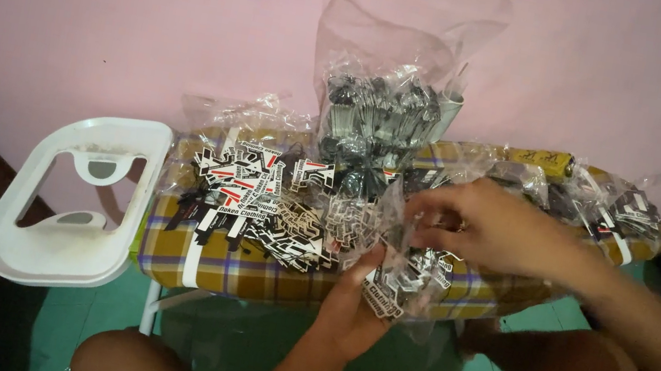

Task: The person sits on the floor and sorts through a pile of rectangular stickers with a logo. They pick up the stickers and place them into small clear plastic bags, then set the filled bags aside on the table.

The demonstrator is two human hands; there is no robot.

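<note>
My left hand [352, 303] comes up from below and grips the lower part of a small clear plastic bag [415, 273] filled with black-and-white printed tags. My right hand [491, 227] reaches in from the right and pinches the top of the same bag, fingers closed on the plastic. A loose heap of similar black, white and red tags [255, 199] lies to the left on a yellow plaid ironing board [243, 270].
A tall clear bag of dark tags [384, 113] leans on the pink wall behind. More bagged tags [615, 213] lie at the board's right end. A white plastic iron rest [79, 200] sticks out left. My bare knees are below, over a green tiled floor.
</note>
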